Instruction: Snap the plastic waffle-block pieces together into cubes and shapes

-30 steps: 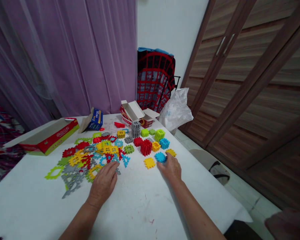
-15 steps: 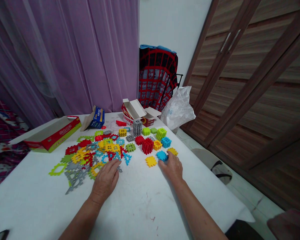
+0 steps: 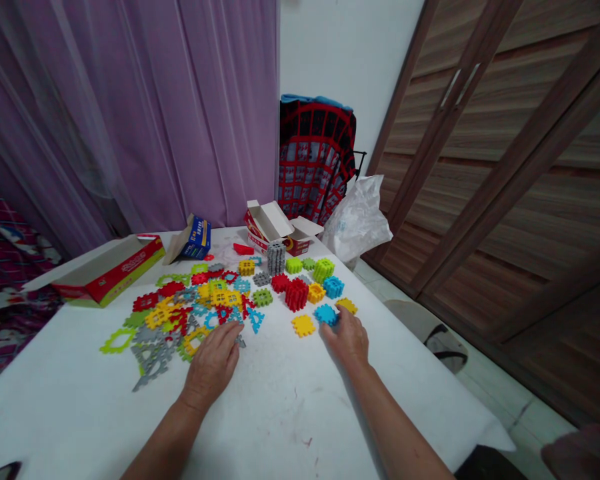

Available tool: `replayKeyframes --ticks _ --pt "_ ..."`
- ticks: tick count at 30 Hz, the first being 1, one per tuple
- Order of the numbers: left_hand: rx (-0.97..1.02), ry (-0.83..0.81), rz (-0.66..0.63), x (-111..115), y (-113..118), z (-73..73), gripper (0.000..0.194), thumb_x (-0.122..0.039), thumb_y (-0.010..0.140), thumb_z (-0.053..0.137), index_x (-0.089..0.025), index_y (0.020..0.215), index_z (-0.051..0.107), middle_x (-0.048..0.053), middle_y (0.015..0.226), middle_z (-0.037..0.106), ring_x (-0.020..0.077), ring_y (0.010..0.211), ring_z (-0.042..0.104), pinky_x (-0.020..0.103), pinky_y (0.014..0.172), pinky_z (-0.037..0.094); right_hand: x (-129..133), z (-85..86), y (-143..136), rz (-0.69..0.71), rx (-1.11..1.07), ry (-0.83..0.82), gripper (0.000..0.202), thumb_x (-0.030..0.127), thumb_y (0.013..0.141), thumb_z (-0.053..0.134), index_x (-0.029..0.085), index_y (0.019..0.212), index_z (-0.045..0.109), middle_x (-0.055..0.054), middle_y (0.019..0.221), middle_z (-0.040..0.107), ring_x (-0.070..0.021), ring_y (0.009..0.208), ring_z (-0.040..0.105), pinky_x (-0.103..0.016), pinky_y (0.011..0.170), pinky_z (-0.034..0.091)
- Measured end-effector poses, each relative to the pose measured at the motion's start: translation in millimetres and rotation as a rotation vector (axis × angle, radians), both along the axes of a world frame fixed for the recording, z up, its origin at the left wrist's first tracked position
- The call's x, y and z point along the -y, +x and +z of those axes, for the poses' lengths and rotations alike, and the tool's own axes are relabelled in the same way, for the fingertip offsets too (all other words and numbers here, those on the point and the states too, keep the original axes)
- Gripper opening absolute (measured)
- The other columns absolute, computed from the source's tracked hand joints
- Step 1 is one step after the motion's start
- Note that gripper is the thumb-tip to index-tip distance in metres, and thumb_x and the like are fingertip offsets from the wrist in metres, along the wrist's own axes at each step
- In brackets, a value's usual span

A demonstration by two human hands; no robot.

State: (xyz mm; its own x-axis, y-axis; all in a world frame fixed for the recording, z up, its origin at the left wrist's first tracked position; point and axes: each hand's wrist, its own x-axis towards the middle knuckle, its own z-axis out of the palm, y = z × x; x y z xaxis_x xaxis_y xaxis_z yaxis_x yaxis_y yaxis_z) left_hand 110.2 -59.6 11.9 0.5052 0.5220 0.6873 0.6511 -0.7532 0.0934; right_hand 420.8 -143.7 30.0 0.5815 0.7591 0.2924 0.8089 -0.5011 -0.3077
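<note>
So your left hand (image 3: pixel 214 357) is palm down with the fingers loosely stretched out, nothing pinched that I can see. It sits at about 5 o'clock from the loose pile (image 3: pixel 220 298), and a grey piece (image 3: pixel 241 341) pokes out right by the fingertips. Looks like it's just resting there, letting the table (image 3: pixel 275 400) take the weight

Your right hand (image 3: pixel 351 337) has thumb and fingers parted around the near corner of the blue piece (image 3: pixel 325 314), which is at about 10 o'clock from it. Can't tell whether you're actually gripping it, my guess is the thumb's kept low cos the piece lies so flat

From that hand there's a yellow tile (image 3: pixel 303 325) nearer 9 o'clock, and the red stack (image 3: pixel 297 295) at 10. Further off towards 11 is the grey stack (image 3: pixel 277 258), tall but upright, presumably steady because the flat toothed faces sit square on each other
</note>
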Motion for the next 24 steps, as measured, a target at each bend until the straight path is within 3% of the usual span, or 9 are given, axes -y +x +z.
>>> replayKeyframes --ticks 24 --pt "0.003 -0.011 0.005 1.5 1.4 2.7 0.035 -0.019 0.093 0.046 -0.022 0.124 0.059 0.009 0.119 0.068 0.0226 0.107 0.063 0.040 0.095 0.052 2.7 5.0 -4.1 -0.015 -0.015 -0.050 0.052 0.034 0.082 0.061 0.014 0.130 0.054 -0.013 0.117 0.067 -0.0266 0.109 0.058 -0.034 0.087 0.040"
